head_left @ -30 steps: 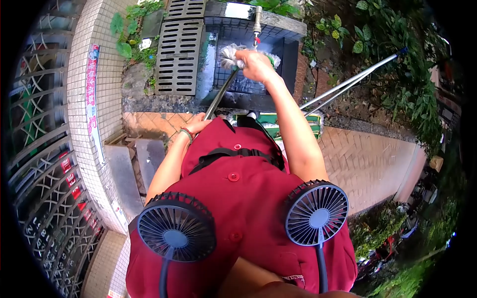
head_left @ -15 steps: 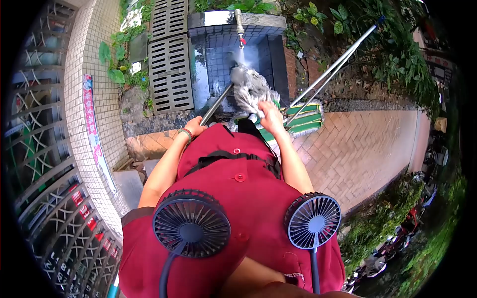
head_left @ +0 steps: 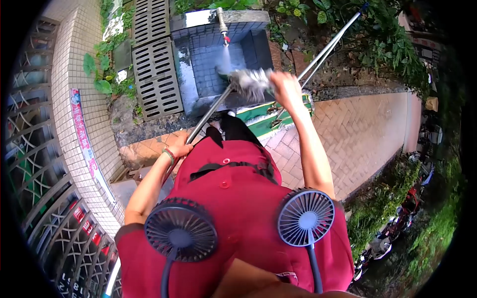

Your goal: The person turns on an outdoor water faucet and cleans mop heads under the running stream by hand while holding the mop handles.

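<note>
My left hand (head_left: 180, 146) is wrapped round the metal pole (head_left: 211, 110) of a mop. The pole rises to a grey-white mop head (head_left: 250, 84) at the near edge of a dark tiled basin (head_left: 185, 82). My right hand (head_left: 285, 88) is closed on the right end of the mop's strands. Water sprays down from a tap (head_left: 222, 25) with a red handle, beside the left end of the mop head.
Slotted drain covers (head_left: 158, 77) lie left of the basin. Flat green-and-white mops (head_left: 271, 115) rest on the brick paving (head_left: 348, 134), their poles (head_left: 330, 47) slanting up right. A tiled wall (head_left: 94, 119) stands left; plants grow behind.
The mop head has swung from hanging down in the basin to stretched sideways over its near edge. My right hand has moved up and right with the strands. The view has shifted.
</note>
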Demonstrator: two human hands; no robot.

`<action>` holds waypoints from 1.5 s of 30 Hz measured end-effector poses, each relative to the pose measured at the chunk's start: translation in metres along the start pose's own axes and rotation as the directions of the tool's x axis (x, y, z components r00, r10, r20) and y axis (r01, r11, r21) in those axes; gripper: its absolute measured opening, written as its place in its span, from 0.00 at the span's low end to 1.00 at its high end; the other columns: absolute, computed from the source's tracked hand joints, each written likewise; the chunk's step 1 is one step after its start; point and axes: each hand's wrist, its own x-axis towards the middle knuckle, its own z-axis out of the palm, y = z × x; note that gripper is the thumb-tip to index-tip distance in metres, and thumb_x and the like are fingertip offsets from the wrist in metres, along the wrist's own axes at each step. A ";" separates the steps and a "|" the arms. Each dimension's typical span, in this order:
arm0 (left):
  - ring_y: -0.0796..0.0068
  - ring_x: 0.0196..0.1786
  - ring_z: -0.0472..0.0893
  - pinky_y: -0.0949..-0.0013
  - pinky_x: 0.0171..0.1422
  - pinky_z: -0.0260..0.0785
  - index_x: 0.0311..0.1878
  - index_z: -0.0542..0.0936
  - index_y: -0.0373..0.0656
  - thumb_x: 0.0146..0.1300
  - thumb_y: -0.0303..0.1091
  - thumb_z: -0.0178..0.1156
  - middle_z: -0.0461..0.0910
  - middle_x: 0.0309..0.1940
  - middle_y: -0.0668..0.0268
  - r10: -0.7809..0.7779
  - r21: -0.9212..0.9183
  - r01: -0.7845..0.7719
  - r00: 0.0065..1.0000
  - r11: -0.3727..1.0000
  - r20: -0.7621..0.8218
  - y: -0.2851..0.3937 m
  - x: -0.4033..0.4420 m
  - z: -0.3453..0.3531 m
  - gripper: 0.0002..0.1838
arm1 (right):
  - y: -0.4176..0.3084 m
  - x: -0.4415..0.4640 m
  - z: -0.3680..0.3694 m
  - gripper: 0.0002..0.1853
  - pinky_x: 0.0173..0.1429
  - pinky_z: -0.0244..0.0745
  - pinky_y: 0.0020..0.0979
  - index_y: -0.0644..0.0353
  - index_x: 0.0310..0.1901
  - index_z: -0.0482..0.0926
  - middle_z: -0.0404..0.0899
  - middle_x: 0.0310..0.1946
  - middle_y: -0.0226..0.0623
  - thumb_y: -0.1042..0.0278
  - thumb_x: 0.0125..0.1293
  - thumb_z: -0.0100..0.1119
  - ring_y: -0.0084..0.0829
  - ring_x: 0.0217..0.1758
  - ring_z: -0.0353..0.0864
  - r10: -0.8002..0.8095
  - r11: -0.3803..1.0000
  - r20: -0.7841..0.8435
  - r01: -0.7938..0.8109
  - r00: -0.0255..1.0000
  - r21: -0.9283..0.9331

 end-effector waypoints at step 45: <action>0.80 0.14 0.65 0.77 0.15 0.56 0.30 0.70 0.42 0.51 0.23 0.51 0.68 0.16 0.69 -0.450 -0.428 0.390 0.892 0.815 -0.043 0.122 -0.119 0.019 0.04 | 0.011 -0.046 0.302 0.48 0.49 0.69 0.61 0.68 0.62 0.48 0.55 0.57 0.64 0.37 0.54 0.56 0.58 0.59 0.62 -0.116 -0.856 0.976 -0.517 0.183 -0.005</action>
